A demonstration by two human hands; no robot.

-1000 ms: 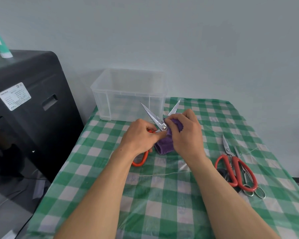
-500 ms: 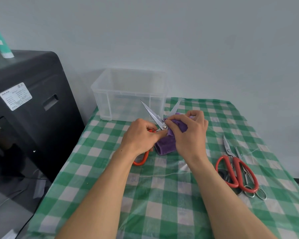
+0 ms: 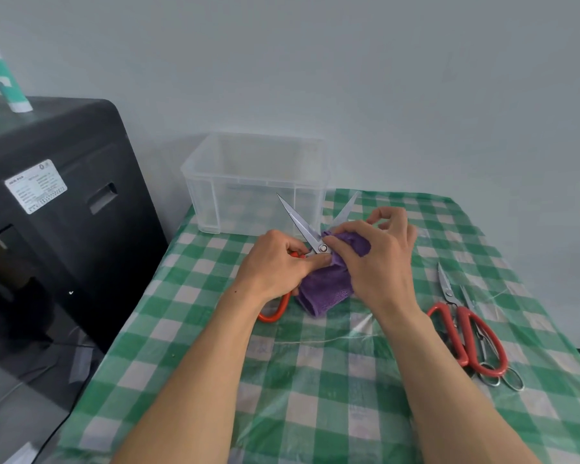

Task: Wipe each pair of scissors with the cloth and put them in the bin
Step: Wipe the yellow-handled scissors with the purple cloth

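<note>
Left hand (image 3: 275, 262) grips the orange handles of the opened scissors (image 3: 298, 222) just above the table (image 3: 315, 413), while right hand (image 3: 379, 262) pinches the purple cloth (image 3: 325, 289) around one blade near the pivot, the clear bin (image 3: 255, 195) stands just behind, and other pairs (image 3: 466, 333) lie at the right.

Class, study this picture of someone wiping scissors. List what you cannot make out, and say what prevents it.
Head view only:
- Handles of the scissors: mostly covered by the left hand and cloth; one orange loop shows.
- Second blade's base: under the cloth and right hand.
- The pile at right: pairs overlap, count unclear.
- The label: print too small.
- The tube: partly cut by the left edge.
</note>
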